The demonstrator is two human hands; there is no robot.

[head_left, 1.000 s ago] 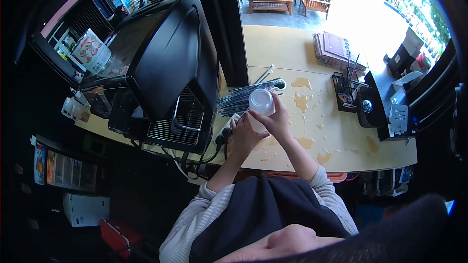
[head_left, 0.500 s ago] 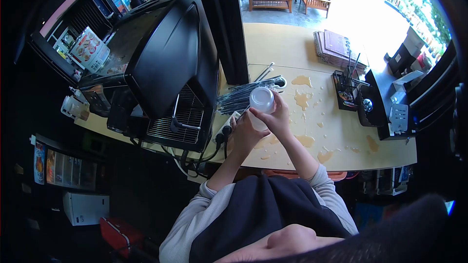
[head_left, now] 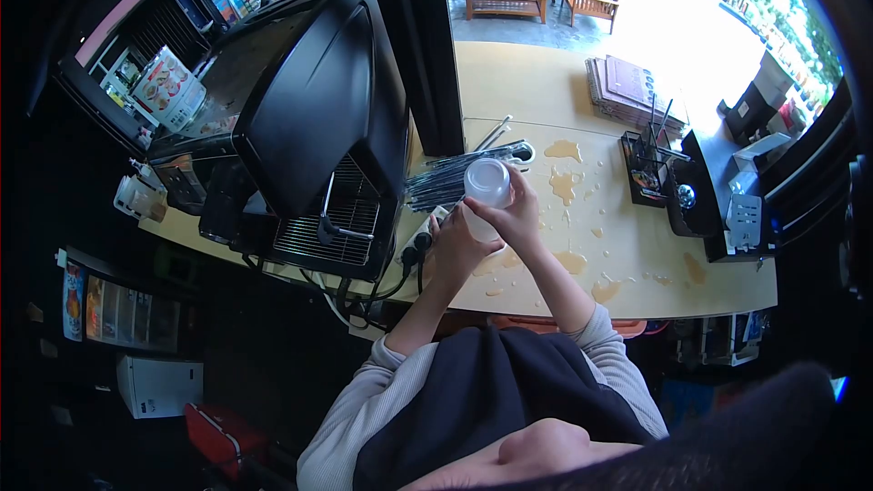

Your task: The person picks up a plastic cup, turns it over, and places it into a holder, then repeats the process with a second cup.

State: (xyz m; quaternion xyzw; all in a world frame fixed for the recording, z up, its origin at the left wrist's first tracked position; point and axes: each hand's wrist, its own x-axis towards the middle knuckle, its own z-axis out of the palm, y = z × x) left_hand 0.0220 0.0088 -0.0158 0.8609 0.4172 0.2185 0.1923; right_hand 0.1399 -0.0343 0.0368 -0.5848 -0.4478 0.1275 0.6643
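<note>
A translucent white plastic cup, possibly a stack of several, is held over the counter with one round end facing up. Round its upper part on the right, my right hand is closed. My left hand is closed about the lower part, whose far end is hidden by the fingers. Just beyond the cup lies a bundle of plastic-wrapped dark straws. Puddles of pale brown liquid are spread on the wooden counter right of my hands.
A large black coffee machine stands at the left, with plugs and cables beside it. A black post rises behind the straws. Further right are stacked menus, a black caddy and a black cash drawer.
Both hands stay on the cup in nearly the same place. The cup's upper end has tipped or shifted very slightly.
</note>
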